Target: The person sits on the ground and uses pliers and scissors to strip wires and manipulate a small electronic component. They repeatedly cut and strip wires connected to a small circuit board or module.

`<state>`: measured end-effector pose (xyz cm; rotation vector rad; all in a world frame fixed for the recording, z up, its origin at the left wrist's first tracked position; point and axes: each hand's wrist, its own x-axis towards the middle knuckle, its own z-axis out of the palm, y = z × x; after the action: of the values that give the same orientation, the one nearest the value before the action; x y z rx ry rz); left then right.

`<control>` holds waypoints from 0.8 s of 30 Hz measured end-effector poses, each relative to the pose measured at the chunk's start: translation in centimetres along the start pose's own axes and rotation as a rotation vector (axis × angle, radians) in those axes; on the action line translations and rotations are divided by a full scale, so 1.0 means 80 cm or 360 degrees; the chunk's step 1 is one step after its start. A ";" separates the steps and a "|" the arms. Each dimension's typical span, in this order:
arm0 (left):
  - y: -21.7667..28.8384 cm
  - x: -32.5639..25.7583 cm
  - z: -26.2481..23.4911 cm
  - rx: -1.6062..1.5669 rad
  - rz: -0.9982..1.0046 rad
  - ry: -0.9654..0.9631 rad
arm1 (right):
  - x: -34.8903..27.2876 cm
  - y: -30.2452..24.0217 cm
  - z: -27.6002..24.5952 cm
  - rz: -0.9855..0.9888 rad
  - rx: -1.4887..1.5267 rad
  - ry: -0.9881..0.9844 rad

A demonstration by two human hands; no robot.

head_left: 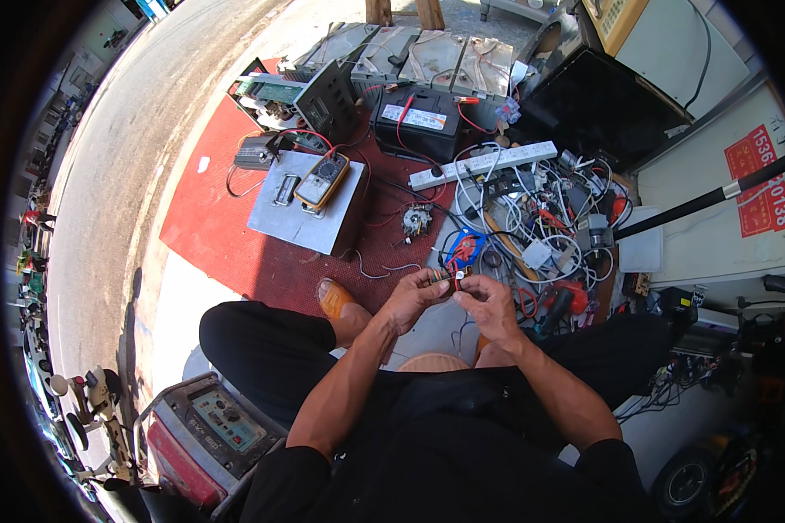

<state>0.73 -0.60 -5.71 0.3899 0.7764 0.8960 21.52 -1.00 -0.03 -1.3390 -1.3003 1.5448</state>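
Observation:
In front of my knees, both hands pinch a small electronic part (459, 275) with a round white piece and thin coloured wires; its exact kind is too small to make out. My left hand (412, 301) grips it from the left, with thumb and fingers pressed together. From the right, my right hand (490, 305) closes its fingertips on the same part. Just beyond lies a blue block (473, 242) with red wires coiled over it. A small bare motor-like assembly (417, 220) rests on the red mat (214, 200) farther off.
A yellow multimeter (322, 181) lies on a silver metal box (301, 222). Behind stand a black battery (417, 126), an opened device (318, 103) and several large grey batteries (410, 57). A white power strip (484, 166) and tangled cables (541, 248) lie right. A red-grey machine (205, 436) stands left.

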 end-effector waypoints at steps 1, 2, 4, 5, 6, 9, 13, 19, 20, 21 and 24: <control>-0.001 0.000 0.000 0.0015 -0.0025 0.0014 | 0.000 -0.001 0.000 0.0011 -0.0020 0.0004; -0.001 0.000 0.001 -0.0032 -0.0017 -0.0012 | 0.000 -0.002 0.000 -0.0026 -0.0048 0.0006; -0.001 -0.003 0.004 -0.0119 -0.0059 0.0001 | 0.000 -0.003 0.000 -0.0071 -0.0118 0.0005; 0.000 -0.006 0.007 -0.0153 -0.0014 -0.0040 | 0.000 -0.004 0.000 -0.0112 -0.0164 0.0014; 0.001 -0.008 0.011 -0.0184 0.0006 -0.0050 | 0.001 -0.004 0.000 -0.0152 -0.0210 0.0024; 0.004 -0.014 0.025 -0.0189 0.0083 0.0047 | 0.001 -0.002 0.003 -0.0207 -0.0405 0.0162; 0.009 -0.014 0.040 0.0304 0.0155 0.0292 | 0.004 0.001 0.003 -0.0099 -0.0461 0.0336; 0.007 -0.024 0.050 0.0459 0.0374 0.0212 | 0.012 -0.011 -0.022 0.0374 -0.0019 -0.0140; 0.007 -0.025 0.050 0.0419 0.0383 0.0156 | 0.013 -0.012 -0.024 0.0366 0.0109 -0.0226; 0.008 -0.025 0.050 0.0394 0.0394 0.0110 | 0.012 -0.012 -0.023 0.0315 0.0147 -0.0243; 0.017 -0.023 0.045 0.0351 0.0256 0.0094 | 0.010 -0.006 -0.016 0.0158 0.0115 -0.0179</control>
<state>1.97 -1.28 -1.72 0.6295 0.9111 0.9786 22.56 0.17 0.27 -1.3049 -1.2491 1.7405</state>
